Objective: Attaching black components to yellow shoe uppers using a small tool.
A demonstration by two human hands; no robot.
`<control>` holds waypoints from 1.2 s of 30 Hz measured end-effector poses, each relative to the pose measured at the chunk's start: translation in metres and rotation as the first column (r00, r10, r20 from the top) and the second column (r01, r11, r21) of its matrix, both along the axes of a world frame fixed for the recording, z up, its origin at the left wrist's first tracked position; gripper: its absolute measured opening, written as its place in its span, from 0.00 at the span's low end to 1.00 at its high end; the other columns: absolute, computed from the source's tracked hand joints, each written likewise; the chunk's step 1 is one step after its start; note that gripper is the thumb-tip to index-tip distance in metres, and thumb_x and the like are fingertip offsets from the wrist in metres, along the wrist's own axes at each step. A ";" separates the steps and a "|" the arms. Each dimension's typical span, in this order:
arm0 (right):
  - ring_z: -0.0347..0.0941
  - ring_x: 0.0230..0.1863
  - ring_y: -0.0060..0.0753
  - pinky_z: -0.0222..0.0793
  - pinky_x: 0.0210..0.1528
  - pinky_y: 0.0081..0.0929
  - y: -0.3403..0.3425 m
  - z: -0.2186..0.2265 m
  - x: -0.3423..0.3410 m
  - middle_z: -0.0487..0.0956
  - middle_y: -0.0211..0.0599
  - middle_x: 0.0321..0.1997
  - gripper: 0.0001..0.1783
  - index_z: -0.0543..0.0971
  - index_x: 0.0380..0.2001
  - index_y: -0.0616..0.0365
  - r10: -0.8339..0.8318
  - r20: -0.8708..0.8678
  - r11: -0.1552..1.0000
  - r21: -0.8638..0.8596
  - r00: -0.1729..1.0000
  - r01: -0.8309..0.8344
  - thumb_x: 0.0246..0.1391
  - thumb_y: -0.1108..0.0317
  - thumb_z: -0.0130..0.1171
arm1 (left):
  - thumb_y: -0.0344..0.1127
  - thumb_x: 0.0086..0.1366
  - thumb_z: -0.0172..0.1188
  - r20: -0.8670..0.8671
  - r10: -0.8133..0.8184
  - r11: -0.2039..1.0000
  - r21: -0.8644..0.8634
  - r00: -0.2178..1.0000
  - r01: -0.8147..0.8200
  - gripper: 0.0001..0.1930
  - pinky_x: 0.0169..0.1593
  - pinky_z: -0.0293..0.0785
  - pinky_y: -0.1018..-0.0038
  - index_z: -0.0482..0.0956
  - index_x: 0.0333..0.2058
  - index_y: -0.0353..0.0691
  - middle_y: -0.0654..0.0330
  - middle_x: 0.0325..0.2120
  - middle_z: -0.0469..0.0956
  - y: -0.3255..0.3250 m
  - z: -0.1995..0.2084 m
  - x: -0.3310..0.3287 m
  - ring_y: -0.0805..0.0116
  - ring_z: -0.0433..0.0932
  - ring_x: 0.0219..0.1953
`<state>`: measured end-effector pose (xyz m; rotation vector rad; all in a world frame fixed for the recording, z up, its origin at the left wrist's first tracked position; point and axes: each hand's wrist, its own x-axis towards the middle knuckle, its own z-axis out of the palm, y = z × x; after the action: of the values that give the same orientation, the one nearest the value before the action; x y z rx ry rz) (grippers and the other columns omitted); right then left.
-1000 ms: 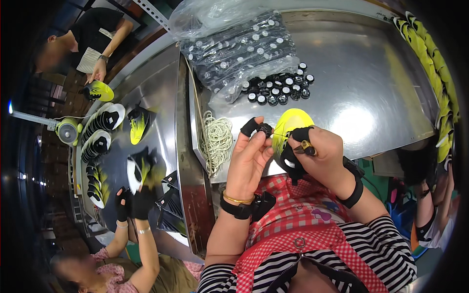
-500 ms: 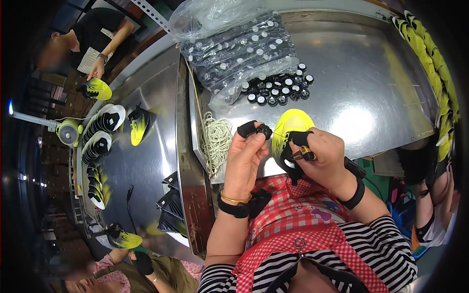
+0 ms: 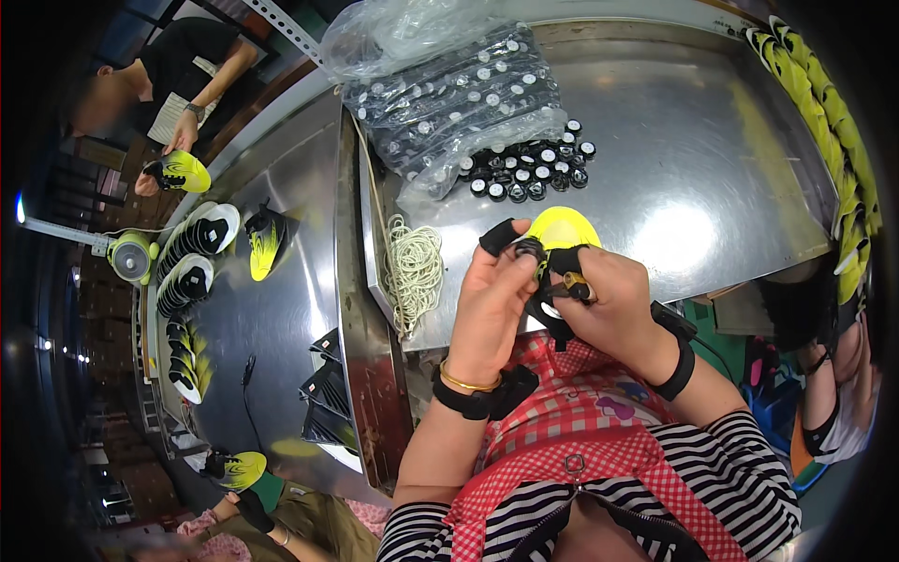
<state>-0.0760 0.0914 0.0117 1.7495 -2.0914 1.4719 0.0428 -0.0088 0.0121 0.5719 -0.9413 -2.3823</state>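
Note:
A yellow-and-black shoe (image 3: 568, 223) rests on the metal table in front of me, its toe pointing away and its middle largely covered by my hands. My left hand (image 3: 491, 304) is closed, pinching a small round black dial (image 3: 529, 248) at the shoe's left side. Over the shoe's right side, my right hand (image 3: 609, 302) is closed around a small tool with a yellowish-brown and black handle (image 3: 579, 287). The tool's tip is hidden. Both hands wear black finger covers. Several loose black dials with white tops (image 3: 529, 173) lie beyond the shoe.
A clear plastic bag of dials (image 3: 459, 94) lies behind the loose ones. Left of my hands sits a coil of pale cord (image 3: 414, 272). Yellow shoe uppers (image 3: 824, 131) line the right edge. On the left table (image 3: 281, 309) are more shoes; two people there handle shoes.
My left hand has moved right with the dial, closing the gap to the shoe and my right hand. The right hand shifted slightly left. At far left, a person's second hand now shows at their shoe.

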 end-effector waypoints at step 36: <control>0.74 0.25 0.26 0.69 0.28 0.19 0.028 -0.038 -0.030 0.77 0.32 0.32 0.07 0.75 0.27 0.57 0.064 0.153 0.997 -0.048 0.986 -0.057 0.43 0.73 0.64 | 0.27 0.54 0.61 0.375 0.426 0.247 -0.924 0.823 0.293 0.24 0.39 0.73 0.70 0.66 0.50 0.36 0.55 0.34 0.77 0.013 -0.035 -0.013 0.62 0.79 0.37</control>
<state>-0.1055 0.1189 -0.0262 1.7513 -2.0754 1.7072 0.0301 0.0038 -0.0227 0.7381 -2.3271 -0.9713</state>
